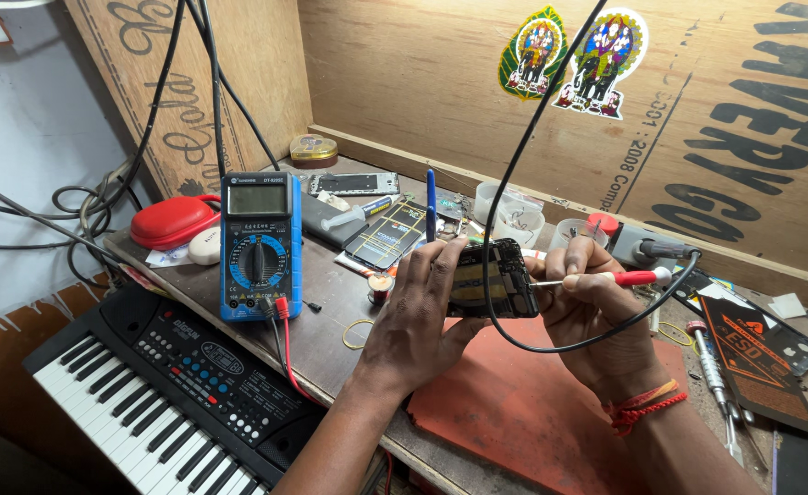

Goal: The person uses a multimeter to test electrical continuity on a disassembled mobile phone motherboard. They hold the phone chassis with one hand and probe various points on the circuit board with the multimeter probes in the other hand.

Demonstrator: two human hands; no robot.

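Currently left hand [420,316] clamps the opened phone [492,278] by its left edge, above the red mat [514,403], long axis running left-right. Right hand [590,307] pinches a red-handled screwdriver [606,280]; shaft lies left-right too, tip touching the phone's right end. Multimeter [260,246] stands far left.

Your left hand [418,316] is gripping an opened phone [491,278] above the red mat [514,403] while your right hand [587,307] is pressing a red-handled screwdriver [606,279] into it.
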